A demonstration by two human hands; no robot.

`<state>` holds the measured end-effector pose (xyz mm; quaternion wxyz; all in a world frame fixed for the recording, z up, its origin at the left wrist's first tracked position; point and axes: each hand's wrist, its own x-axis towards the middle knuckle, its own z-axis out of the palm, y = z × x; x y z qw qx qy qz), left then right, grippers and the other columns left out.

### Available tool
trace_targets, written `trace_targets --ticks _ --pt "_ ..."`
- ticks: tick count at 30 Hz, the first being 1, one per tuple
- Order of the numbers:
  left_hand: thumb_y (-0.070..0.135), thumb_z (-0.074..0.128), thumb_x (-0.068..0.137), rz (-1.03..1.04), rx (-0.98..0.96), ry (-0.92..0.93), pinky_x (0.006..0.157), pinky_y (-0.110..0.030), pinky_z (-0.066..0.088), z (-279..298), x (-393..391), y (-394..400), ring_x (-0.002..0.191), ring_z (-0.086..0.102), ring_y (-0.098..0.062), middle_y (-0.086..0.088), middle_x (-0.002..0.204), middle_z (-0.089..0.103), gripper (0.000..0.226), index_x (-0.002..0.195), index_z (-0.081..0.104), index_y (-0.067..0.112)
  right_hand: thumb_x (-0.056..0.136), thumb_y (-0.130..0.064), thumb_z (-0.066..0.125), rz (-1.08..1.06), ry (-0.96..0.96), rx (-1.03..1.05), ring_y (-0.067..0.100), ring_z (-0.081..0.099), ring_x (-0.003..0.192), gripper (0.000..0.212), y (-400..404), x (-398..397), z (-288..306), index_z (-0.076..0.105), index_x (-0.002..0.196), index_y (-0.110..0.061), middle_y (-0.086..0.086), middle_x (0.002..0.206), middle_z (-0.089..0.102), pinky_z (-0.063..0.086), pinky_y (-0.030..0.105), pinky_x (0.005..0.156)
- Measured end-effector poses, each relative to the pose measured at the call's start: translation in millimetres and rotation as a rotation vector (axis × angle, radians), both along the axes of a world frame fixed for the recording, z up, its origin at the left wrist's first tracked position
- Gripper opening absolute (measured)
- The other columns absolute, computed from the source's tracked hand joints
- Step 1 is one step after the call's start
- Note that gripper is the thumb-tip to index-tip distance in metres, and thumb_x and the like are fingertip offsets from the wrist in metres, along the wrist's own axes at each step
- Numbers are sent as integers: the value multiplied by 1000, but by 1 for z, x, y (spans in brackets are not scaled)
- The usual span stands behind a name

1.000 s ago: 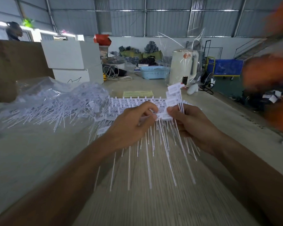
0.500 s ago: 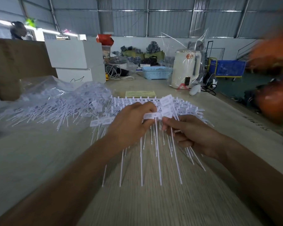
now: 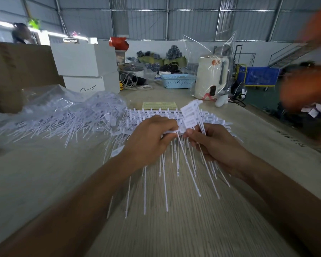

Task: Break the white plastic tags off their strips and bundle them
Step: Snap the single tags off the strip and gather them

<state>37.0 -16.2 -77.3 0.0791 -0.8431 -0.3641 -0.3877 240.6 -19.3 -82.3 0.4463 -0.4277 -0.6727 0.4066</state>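
My left hand (image 3: 149, 140) pinches a strip of white plastic tags (image 3: 167, 132) over the table's middle, and the long thin tails hang toward me. My right hand (image 3: 214, 145) grips a small bundle of loose tags (image 3: 190, 114) whose flat heads stick up above the fingers. The thumbs of both hands meet at the strip's right end. More tag strips (image 3: 156, 113) lie flat just behind the hands. A big heap of loose white tags (image 3: 67, 117) covers the table to the left.
White boxes (image 3: 85, 60) and a brown carton (image 3: 17, 75) stand at the back left. A blue basket (image 3: 177, 80), a cream kettle in plastic wrap (image 3: 210, 78) and a yellow paper (image 3: 159, 105) sit farther back. A blurred person in orange (image 3: 308, 80) moves at the right.
The right hand's bundle was up, dropped flat to the strip half a second ago, and now stands up again. The left hand has stayed on the strip.
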Motion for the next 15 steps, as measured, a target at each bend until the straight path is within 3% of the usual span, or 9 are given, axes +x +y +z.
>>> trace_targets --ticks 5,10,13,15 --pt "17 69 89 -8 -86 -32 63 -35 44 -2 0 0 70 58 -24 -7 73 66 10 88 69 7 96 -26 66 -26 29 -10 20 35 53 33 -2 -4 3 61 64 -18 15 65 45 24 23 42" --pt "16 72 89 -52 -232 -187 53 -24 34 -5 0 3 51 48 -11 -1 61 62 13 78 69 11 96 -26 65 -11 17 7 12 34 46 35 -3 -3 4 62 62 -17 7 56 42 23 22 42" --pt "13 73 89 -93 -285 -244 59 -25 44 -6 2 4 60 60 -13 3 66 66 12 79 70 9 97 -26 64 -7 15 3 11 33 47 35 -3 -2 5 62 64 -16 10 60 40 24 23 46" --pt "12 73 89 -113 -281 -251 58 -17 40 -6 3 3 57 55 -5 7 64 63 13 77 70 8 98 -24 62 28 35 -6 10 28 44 34 -4 -1 6 60 66 -12 8 57 34 22 21 44"
